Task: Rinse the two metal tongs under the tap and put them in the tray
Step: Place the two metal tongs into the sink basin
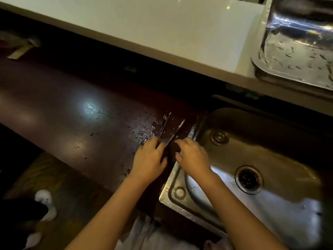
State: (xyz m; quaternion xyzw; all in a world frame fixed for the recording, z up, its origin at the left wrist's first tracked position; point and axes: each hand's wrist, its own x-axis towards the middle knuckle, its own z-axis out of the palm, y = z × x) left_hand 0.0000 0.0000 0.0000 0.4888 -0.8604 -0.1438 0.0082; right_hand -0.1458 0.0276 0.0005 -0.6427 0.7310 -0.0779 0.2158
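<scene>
Two metal tongs lie side by side on the wet dark countertop (75,112), just left of the sink. The left tongs (164,124) and the right tongs (178,129) point away from me, and only their far ends show. My left hand (149,158) is curled over the near end of the left tongs. My right hand (193,156) closes finger and thumb on the near end of the right tongs, over the sink's left rim. The handles are hidden under my hands. A wet metal tray (281,69) sits on the white counter at the top right.
The steel sink (182,177) lies to the right, with a drain (248,179) in its basin. No tap is in view. A raised white counter (162,27) runs along the back. Water drops spot the dark top around the tongs.
</scene>
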